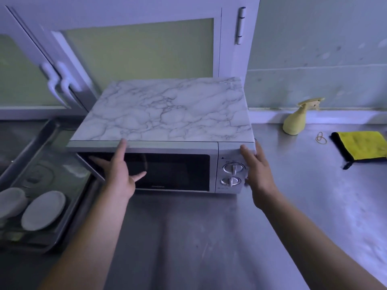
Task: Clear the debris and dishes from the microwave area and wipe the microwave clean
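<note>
Place: a kitchen, with a working counter set along a wall. Evidence: brushed stainless-steel countertop (188, 237), running from near to far and off to the right; silver microwave oven with a marble-patterned top (167, 114), a dark glass door and two rotary dials (232, 168), standing at the far middle of the counter; shallow metal tray (62, 162) at near left, holding round white plates (43, 210); white-framed cabinet doors with frosted greenish panes (138, 49) and curved white handles (52, 84), far left; pale panelled wall (314, 49), far right; yellow plastic spray bottle (294, 122) at the foot of that wall; yellow microfibre cloth with black edging (362, 145) lying flat on the counter, right of the bottle.
</note>
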Tool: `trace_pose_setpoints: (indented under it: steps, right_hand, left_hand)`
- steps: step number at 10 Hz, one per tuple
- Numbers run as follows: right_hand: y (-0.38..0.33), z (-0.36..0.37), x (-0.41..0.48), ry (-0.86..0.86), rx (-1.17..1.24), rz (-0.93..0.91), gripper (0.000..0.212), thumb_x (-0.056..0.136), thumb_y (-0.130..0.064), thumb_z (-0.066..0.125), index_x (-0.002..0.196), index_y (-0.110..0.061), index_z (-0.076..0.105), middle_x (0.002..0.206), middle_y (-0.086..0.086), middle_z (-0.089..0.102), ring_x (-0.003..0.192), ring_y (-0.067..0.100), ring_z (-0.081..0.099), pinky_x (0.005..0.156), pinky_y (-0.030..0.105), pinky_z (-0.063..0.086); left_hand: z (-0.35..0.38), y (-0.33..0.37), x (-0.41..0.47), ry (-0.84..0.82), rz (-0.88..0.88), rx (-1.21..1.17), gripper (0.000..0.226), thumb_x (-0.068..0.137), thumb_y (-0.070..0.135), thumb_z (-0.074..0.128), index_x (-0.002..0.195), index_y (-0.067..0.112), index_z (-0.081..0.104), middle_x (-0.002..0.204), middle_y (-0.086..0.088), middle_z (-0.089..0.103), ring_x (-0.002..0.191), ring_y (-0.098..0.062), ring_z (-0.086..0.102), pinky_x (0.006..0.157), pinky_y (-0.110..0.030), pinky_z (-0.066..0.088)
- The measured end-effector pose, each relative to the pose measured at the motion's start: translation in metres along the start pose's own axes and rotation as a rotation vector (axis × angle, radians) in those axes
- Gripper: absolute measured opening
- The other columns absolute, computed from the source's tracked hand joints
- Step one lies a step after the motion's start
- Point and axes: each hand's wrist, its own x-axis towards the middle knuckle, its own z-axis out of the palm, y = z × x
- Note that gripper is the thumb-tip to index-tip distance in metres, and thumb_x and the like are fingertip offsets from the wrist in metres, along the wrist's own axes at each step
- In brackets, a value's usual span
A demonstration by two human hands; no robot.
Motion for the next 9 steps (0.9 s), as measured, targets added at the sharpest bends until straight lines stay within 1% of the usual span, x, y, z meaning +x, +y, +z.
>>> trace_pose_setpoints:
  steps: [1, 2, 3, 4, 5, 6, 7, 8, 9]
  right_hand:
    - [0.010, 0.009, 0.001, 0.053, 0.057, -0.010, 0.054, 0.090, -0.060, 0.056, 0.141, -0.052, 0.042, 0.135, -0.009, 0.061, 0.127, 0.021, 0.057, 0.106, 0.058, 0.044]
    - [0.010, 0.007, 0.001, 0.054, 0.058, -0.019, 0.055, 0.086, -0.065, 0.057, 0.139, -0.056, 0.043, 0.129, -0.010, 0.064, 0.124, 0.020, 0.059, 0.105, 0.059, 0.045]
    - [0.012, 0.008, 0.003, 0.021, 0.088, -0.018, 0.048, 0.093, -0.058, 0.057, 0.139, -0.054, 0.044, 0.126, -0.010, 0.065, 0.117, 0.021, 0.063, 0.092, 0.054, 0.055]
    - [0.010, 0.018, -0.003, 0.051, 0.057, -0.052, 0.032, 0.099, -0.048, 0.053, 0.132, -0.049, 0.050, 0.120, -0.010, 0.067, 0.106, 0.016, 0.067, 0.061, 0.024, 0.058]
    - [0.010, 0.023, -0.006, 0.105, 0.024, -0.060, 0.043, 0.099, -0.050, 0.053, 0.141, -0.045, 0.044, 0.116, -0.012, 0.066, 0.112, 0.014, 0.063, 0.079, 0.025, 0.057]
    - [0.005, 0.021, -0.005, 0.103, 0.054, -0.029, 0.039, 0.099, -0.044, 0.056, 0.137, -0.037, 0.052, 0.103, -0.015, 0.068, 0.110, 0.016, 0.065, 0.096, 0.045, 0.054]
    - [-0.002, 0.015, -0.007, 0.041, 0.088, -0.056, 0.025, 0.099, -0.038, 0.058, 0.124, -0.038, 0.062, 0.097, -0.021, 0.072, 0.106, 0.012, 0.068, 0.093, 0.047, 0.055]
    - [-0.013, 0.009, -0.014, 0.017, 0.057, -0.063, 0.019, 0.099, -0.040, 0.058, 0.117, -0.041, 0.063, 0.092, -0.028, 0.070, 0.095, 0.002, 0.067, 0.085, 0.038, 0.055]
    - [-0.020, -0.003, -0.027, 0.034, 0.000, -0.025, 0.028, 0.098, -0.043, 0.057, 0.124, -0.032, 0.062, 0.106, -0.019, 0.069, 0.103, 0.016, 0.062, 0.079, 0.031, 0.046]
  left_hand:
    - [0.006, -0.004, -0.002, 0.035, 0.010, 0.019, 0.121, 0.077, 0.047, 0.082, 0.151, 0.051, -0.014, 0.162, 0.016, 0.008, 0.142, -0.028, 0.024, 0.068, -0.065, 0.056]
    - [0.003, -0.004, 0.001, 0.025, 0.000, 0.002, 0.123, 0.077, 0.045, 0.083, 0.150, 0.052, -0.015, 0.162, 0.018, 0.006, 0.146, -0.029, 0.021, 0.067, -0.065, 0.055]
    - [0.003, 0.000, 0.005, -0.008, -0.001, 0.030, 0.126, 0.073, 0.048, 0.085, 0.150, 0.052, -0.015, 0.162, 0.020, 0.006, 0.147, -0.029, 0.022, 0.065, -0.065, 0.055]
    - [0.001, 0.006, 0.007, -0.027, 0.007, 0.083, 0.129, 0.067, 0.055, 0.086, 0.150, 0.053, -0.013, 0.161, 0.021, 0.004, 0.147, -0.031, 0.021, 0.066, -0.066, 0.055]
    - [-0.004, 0.011, 0.004, -0.047, -0.004, 0.113, 0.131, 0.063, 0.057, 0.088, 0.149, 0.056, -0.011, 0.162, 0.019, 0.004, 0.146, -0.032, 0.023, 0.069, -0.067, 0.055]
    - [-0.009, 0.011, 0.003, -0.071, -0.056, 0.124, 0.122, 0.069, 0.052, 0.086, 0.150, 0.056, -0.005, 0.163, 0.015, 0.008, 0.145, -0.034, 0.025, 0.068, -0.066, 0.056]
    - [-0.021, 0.000, -0.010, -0.110, -0.095, 0.174, 0.111, 0.074, 0.051, 0.083, 0.152, 0.055, 0.003, 0.164, 0.006, 0.013, 0.145, -0.039, 0.023, 0.069, -0.064, 0.056]
    - [-0.039, -0.018, -0.034, -0.106, -0.102, 0.221, 0.103, 0.078, 0.051, 0.079, 0.152, 0.054, 0.007, 0.164, 0.004, 0.014, 0.145, -0.037, 0.026, 0.072, -0.057, 0.057]
    - [-0.059, -0.036, -0.057, -0.137, -0.124, 0.255, 0.095, 0.085, 0.049, 0.073, 0.154, 0.049, 0.008, 0.164, 0.004, 0.016, 0.144, -0.035, 0.029, 0.074, -0.053, 0.056]
